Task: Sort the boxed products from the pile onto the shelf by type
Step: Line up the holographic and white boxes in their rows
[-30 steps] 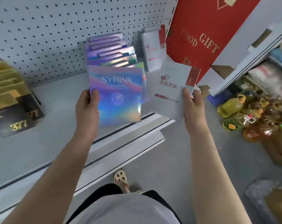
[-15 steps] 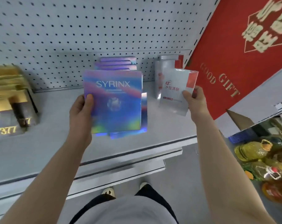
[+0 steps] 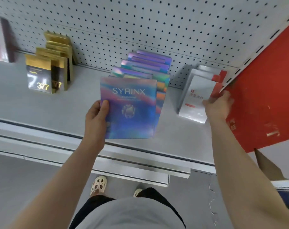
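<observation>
L hand [image 3: 95, 116] grips a flat holographic blue-purple "SYRINX" box [image 3: 129, 108] at its left edge, thumb on the front, held at frame centre w/ its lower edge at the front of the grey metal shelf [image 3: 41, 109], in front of a row of matching iridescent boxes [image 3: 145, 66]. R hand [image 3: 219, 105], centre right, fingers clamped on a white box w/ red corner [image 3: 196, 98], which stands tilted on the shelf before similar white boxes [image 3: 206, 71]. Black-and-gold boxes [image 3: 48, 70] stand upper left.

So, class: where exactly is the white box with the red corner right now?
In the head view, the white box is at the shelf's right end, held by the right hand, just right of the holographic SYRINX row.
</observation>
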Demonstrator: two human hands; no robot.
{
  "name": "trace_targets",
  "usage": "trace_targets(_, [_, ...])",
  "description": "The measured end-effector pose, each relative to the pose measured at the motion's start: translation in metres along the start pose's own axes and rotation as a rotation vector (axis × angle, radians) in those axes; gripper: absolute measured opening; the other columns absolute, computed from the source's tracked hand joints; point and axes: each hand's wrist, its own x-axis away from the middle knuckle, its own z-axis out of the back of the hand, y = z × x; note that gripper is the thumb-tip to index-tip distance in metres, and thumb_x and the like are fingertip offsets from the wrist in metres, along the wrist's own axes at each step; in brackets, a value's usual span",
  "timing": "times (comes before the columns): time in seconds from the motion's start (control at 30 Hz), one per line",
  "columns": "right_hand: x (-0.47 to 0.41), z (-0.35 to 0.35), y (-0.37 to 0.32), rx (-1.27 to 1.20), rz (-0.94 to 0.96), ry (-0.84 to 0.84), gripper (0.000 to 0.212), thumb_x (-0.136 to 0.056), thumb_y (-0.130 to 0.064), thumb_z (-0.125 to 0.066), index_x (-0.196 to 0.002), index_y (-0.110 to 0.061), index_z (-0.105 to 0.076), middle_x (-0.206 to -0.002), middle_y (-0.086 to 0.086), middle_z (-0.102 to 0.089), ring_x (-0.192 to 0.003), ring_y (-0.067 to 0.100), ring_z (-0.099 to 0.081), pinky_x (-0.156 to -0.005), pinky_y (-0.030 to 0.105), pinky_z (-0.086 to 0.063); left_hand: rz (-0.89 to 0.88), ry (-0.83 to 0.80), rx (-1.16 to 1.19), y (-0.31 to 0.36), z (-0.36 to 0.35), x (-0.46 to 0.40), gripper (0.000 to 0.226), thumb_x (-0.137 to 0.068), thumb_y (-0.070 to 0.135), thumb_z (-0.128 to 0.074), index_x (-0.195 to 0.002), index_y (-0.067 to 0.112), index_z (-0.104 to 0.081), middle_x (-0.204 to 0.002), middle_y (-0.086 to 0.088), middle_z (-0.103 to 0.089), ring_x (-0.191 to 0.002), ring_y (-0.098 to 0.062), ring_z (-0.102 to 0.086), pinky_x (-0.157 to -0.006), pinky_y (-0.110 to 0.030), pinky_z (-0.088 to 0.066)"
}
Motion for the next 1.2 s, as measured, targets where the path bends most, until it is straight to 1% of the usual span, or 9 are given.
trace_targets(0.1, [0.019,0.012,-0.035,-0.15,0.267,0.083,0.059,-0.086,-0.015,-0.069,-0.138,-0.01,-0.043,-0.127,0.012,-0.054,-0.116,0.027,-0.052,-0.09,0.028,-0.041,0.011,0.014,0.013,-0.003,0.003,0.003,0.022,-0.089,0.037,-0.058,-0.092,0.016,-0.061,-0.093,-0.01,-0.061,-0.088,-0.026,-0.055,-0.083,-0.051,-0.052])
trace_targets(0.23, [0.076,0.022,-0.108,-0.467,0.564,-0.171,0.03,-0.09,-0.024,-0.066,-0.119,-0.024,-0.058,-0.1,-0.003,-0.064,-0.091,0.005,-0.06,-0.076,0.019,-0.048,0.0,-0.041,-0.026,-0.006,0.012,0.001,0.018,-0.09,0.035,-0.057,-0.088,0.018,-0.062,-0.086,-0.001,-0.065,-0.084,-0.022,-0.058,-0.072,-0.034,-0.054])
trace_targets(0.37, [0.13,0.014,-0.154,-0.285,0.743,-0.548,0.029,-0.088,-0.039,-0.071,-0.113,-0.027,-0.065,-0.098,-0.011,-0.067,-0.089,0.001,-0.06,-0.081,0.016,-0.047,-0.019,-0.138,-0.05,-0.001,0.027,-0.005,0.017,-0.09,0.035,-0.057,-0.09,0.02,-0.064,-0.09,-0.003,-0.067,-0.086,-0.021,-0.058,-0.08,-0.04,-0.048])
trace_targets(0.47, [0.152,-0.001,-0.175,-0.077,0.825,-0.672,0.042,-0.085,-0.039,-0.075,-0.122,-0.026,-0.063,-0.11,-0.011,-0.067,-0.1,0.004,-0.059,-0.087,0.02,-0.043,-0.078,-0.181,-0.067,0.007,0.038,-0.016,0.014,-0.094,0.032,-0.057,-0.09,0.018,-0.06,-0.088,0.002,-0.064,-0.084,-0.016,-0.055,-0.078,-0.036,-0.044])
trace_targets(0.57, [0.161,-0.017,-0.196,-0.067,0.846,-0.699,0.039,-0.086,-0.03,-0.075,-0.122,-0.022,-0.062,-0.113,-0.007,-0.067,-0.105,0.01,-0.059,-0.092,0.029,-0.045,-0.16,-0.166,-0.131,0.017,0.056,-0.032,0.017,-0.093,0.033,-0.053,-0.093,0.018,-0.061,-0.082,0.013,-0.064,-0.078,-0.006,-0.054,-0.071,-0.023,-0.043])
trace_targets(0.7, [0.16,-0.038,-0.24,-0.161,0.832,-0.678,0.033,-0.087,-0.024,-0.074,-0.118,-0.02,-0.063,-0.106,-0.009,-0.064,-0.103,0.008,-0.057,-0.087,0.021,-0.042,-0.331,-0.048,-0.276,0.034,0.093,-0.07,0.024,-0.092,0.034,-0.056,-0.115,0.029,-0.06,-0.091,0.02,-0.065,-0.084,-0.001,-0.059,-0.075,-0.015,-0.047])
trace_targets(0.83, [0.138,-0.071,-0.297,-0.228,0.839,-0.656,0.031,-0.087,-0.02,-0.069,-0.117,-0.015,-0.061,-0.096,-0.012,-0.06,-0.085,0.002,-0.054,-0.077,0.015,-0.04,-0.436,0.007,-0.431,0.048,0.124,-0.121,0.045,-0.089,0.03,-0.057,-0.132,0.037,-0.048,-0.123,0.009,-0.059,-0.108,-0.005,-0.057,-0.09,-0.023,-0.049])
trace_targets(0.97, [0.101,-0.105,-0.332,-0.176,0.854,-0.664,0.033,-0.089,-0.013,-0.066,-0.122,-0.011,-0.06,-0.115,0.0,-0.064,-0.106,0.016,-0.059,-0.096,0.028,-0.044,-0.348,-0.129,-0.566,0.045,0.127,-0.186,0.075,-0.08,0.05,-0.057,-0.147,0.026,-0.034,-0.144,-0.002,-0.046,-0.131,-0.02,-0.047,-0.105,-0.051,-0.044])
trace_targets(1.2, [0.061,-0.149,-0.318,-0.094,0.726,-0.535,0.032,-0.087,-0.011,-0.067,-0.119,-0.012,-0.064,-0.114,0.0,-0.066,-0.1,0.011,-0.058,-0.09,0.022,-0.041,-0.17,-0.277,-0.662,0.016,0.085,-0.25,0.079,-0.09,0.038,-0.062,-0.154,0.02,-0.02,-0.153,-0.004,-0.034,-0.138,-0.022,-0.036,-0.113,-0.045,-0.034])
